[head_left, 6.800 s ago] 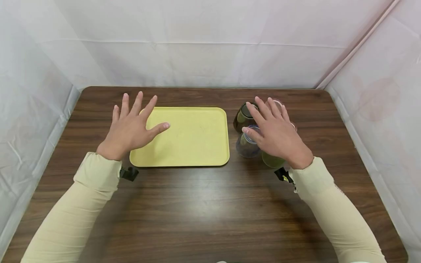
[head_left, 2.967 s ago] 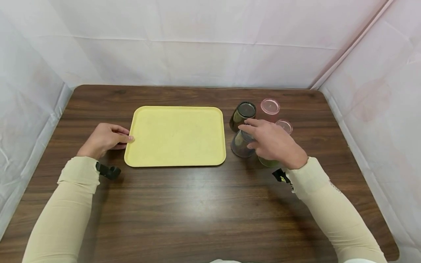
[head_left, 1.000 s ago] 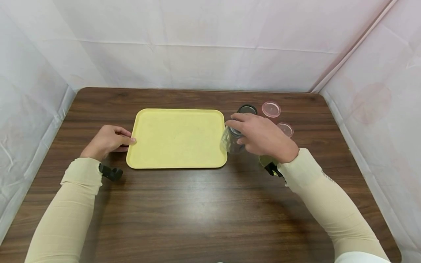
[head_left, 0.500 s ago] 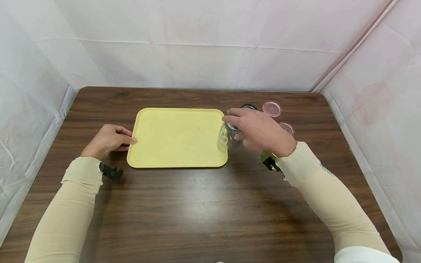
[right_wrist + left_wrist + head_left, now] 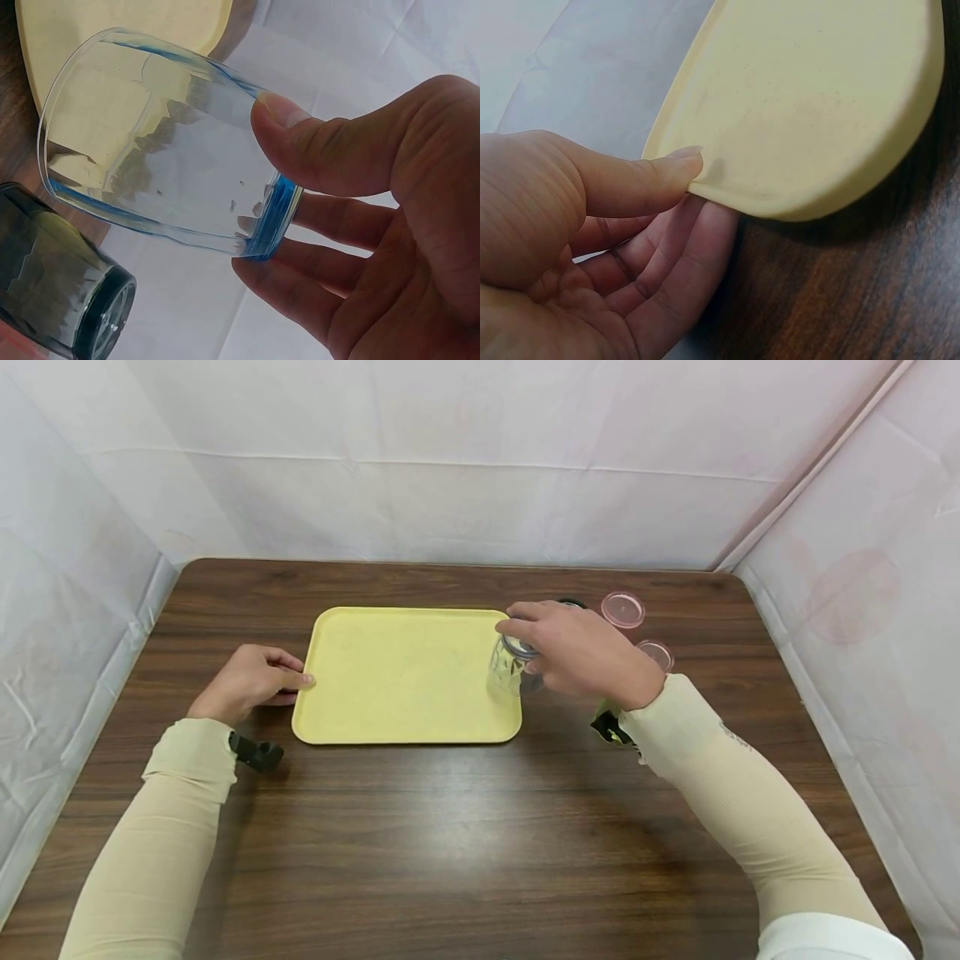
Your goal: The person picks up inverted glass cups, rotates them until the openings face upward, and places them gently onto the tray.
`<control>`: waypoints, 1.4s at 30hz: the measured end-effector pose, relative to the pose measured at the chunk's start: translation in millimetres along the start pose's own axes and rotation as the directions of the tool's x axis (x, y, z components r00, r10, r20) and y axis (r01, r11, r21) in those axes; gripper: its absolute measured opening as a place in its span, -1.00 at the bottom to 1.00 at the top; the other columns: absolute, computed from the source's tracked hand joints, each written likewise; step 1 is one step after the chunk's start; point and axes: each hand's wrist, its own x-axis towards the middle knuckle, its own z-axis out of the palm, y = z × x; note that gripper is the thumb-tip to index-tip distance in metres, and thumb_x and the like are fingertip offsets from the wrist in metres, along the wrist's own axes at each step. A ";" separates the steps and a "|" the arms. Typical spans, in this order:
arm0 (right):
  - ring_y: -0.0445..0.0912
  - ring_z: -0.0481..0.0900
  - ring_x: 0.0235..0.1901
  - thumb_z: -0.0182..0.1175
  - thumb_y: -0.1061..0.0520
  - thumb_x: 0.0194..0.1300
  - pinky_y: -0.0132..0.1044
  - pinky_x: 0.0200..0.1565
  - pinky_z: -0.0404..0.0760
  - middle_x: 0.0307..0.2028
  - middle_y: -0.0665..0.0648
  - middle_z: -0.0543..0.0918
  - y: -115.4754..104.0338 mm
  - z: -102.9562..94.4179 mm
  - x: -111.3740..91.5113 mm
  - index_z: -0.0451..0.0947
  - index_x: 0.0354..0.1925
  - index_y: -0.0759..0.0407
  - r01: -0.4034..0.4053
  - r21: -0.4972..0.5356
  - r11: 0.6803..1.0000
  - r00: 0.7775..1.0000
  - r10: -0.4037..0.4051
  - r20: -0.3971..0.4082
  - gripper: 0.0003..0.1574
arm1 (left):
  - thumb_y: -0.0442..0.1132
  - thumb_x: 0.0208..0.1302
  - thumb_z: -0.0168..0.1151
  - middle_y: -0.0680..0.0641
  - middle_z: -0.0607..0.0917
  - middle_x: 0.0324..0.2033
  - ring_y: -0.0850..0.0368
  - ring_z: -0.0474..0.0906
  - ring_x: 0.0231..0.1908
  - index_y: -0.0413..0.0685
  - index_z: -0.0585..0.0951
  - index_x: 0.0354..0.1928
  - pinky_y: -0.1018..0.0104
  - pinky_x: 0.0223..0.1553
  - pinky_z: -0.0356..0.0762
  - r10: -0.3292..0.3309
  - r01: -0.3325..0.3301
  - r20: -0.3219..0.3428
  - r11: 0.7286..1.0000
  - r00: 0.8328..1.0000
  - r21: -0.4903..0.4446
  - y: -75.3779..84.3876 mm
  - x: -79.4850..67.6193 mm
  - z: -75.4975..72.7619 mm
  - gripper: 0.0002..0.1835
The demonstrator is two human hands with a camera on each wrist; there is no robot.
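My left hand (image 5: pixel 243 683) pinches the left rim of a yellow tray (image 5: pixel 405 681) between thumb and fingers; the left wrist view shows the thumb on top and fingers beneath. With my right hand (image 5: pixel 581 652) I hold a clear, blue-tinted drinking glass (image 5: pixel 506 667), mouth down, by its base. It is over the tray's right edge, and I cannot tell whether its mouth touches the tray. In the right wrist view, thumb and fingers grip the thick blue base, and a dark glass (image 5: pixel 71 289) stands beside it.
Two pink glasses (image 5: pixel 622 609) stand upside down behind and right of my right hand. The dark glass is mostly hidden behind that hand. A green glass is almost covered by the right wrist. White cloth walls (image 5: pixel 465 510) surround the brown wooden table (image 5: pixel 450 852).
My right hand has taken hold of the clear glass and carried it left, from among the other glasses to the tray's right edge. Earlier, my left hand came down and took the tray's rim.
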 end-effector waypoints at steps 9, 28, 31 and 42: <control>0.09 0.66 0.18 0.48 0.32 0.19 0.00 0.07 0.74 0.29 0.15 0.60 -1.2 -2.2 6.6 0.59 0.26 0.07 0.022 -0.001 1.000 1.000 -0.022 -0.011 -0.33 | -0.15 0.43 0.37 -0.14 0.66 -0.04 0.31 0.72 -0.28 -0.41 0.49 0.27 0.34 -0.13 0.80 0.005 -0.005 -0.004 1.000 1.000 0.027 1.7 -2.1 1.1 -0.44; 0.15 0.60 0.30 0.34 0.35 0.27 0.11 0.15 0.70 0.39 0.19 0.52 2.3 -8.4 22.6 0.54 0.35 0.08 -0.020 0.038 0.999 0.998 0.018 0.057 -0.31 | -0.17 0.44 0.36 -0.17 0.65 -0.02 0.32 0.71 -0.27 -0.41 0.49 0.27 0.33 -0.11 0.80 0.014 -0.014 -0.001 1.000 1.000 0.011 6.5 -2.1 6.7 -0.46; 0.14 0.61 0.27 0.34 0.35 0.26 0.09 0.14 0.70 0.36 0.17 0.54 3.2 -8.2 25.2 0.55 0.33 0.09 -0.010 0.036 0.999 0.999 0.009 0.051 -0.32 | -0.17 0.44 0.36 -0.15 0.65 -0.02 0.33 0.71 -0.27 -0.42 0.49 0.27 0.33 -0.10 0.80 0.015 -0.015 0.001 1.000 1.000 0.003 6.6 -2.2 7.2 -0.46; 0.06 0.65 0.15 0.33 0.37 0.26 -0.03 0.12 0.71 0.23 0.05 0.60 1.8 -5.7 40.5 0.56 0.32 0.09 0.007 0.074 0.997 0.999 -0.010 0.045 -0.33 | -0.17 0.45 0.35 -0.05 0.71 -0.09 0.40 0.69 -0.28 -0.42 0.51 0.26 0.38 -0.12 0.78 0.015 -0.014 -0.019 1.000 1.000 0.017 2.4 -4.8 2.1 -0.48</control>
